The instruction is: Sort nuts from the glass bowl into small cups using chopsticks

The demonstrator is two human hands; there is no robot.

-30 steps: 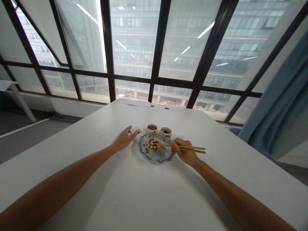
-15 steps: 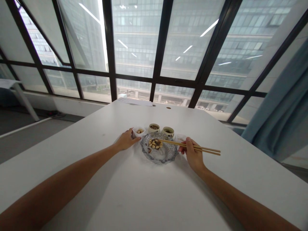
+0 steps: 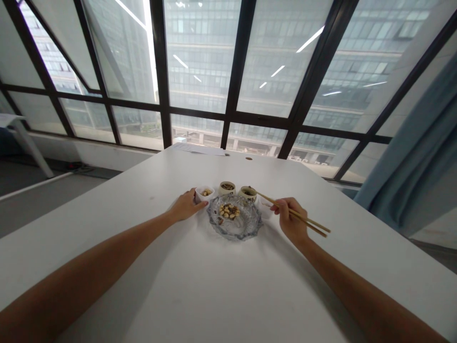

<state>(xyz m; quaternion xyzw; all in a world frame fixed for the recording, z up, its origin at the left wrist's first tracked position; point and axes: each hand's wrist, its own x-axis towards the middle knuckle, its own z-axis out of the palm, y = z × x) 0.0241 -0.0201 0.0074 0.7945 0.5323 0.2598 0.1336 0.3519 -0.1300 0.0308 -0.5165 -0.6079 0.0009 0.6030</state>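
My left hand (image 3: pixel 185 205) grips a small white bowl (image 3: pixel 200 196) with nuts in it, thumb on the near side and fingers on the far side. A pair of wooden chopsticks (image 3: pixel 303 218) is held in my right hand (image 3: pixel 293 223). Their tips reach over the rim of the right-hand cream cup (image 3: pixel 247 197), where a small dark bit shows, too tiny to name. Beside it stands another cream cup (image 3: pixel 227 192) with dark strips inside. In front sits a clear glass dish (image 3: pixel 246 228), holding pale nuts (image 3: pixel 226 213) and darker bits on its left side.
Another white bowl (image 3: pixel 265 212) stands right of the glass dish, partly hidden by my right hand. On the white table (image 3: pixel 221 286), papers (image 3: pixel 200 150) lie at the far edge, before large windows. A blue curtain (image 3: pixel 400 176) hangs at the right.
My right hand has carried the chopstick tips from the nuts in the glass dish up and right to the right-hand cup. My left hand stays on the white bowl.
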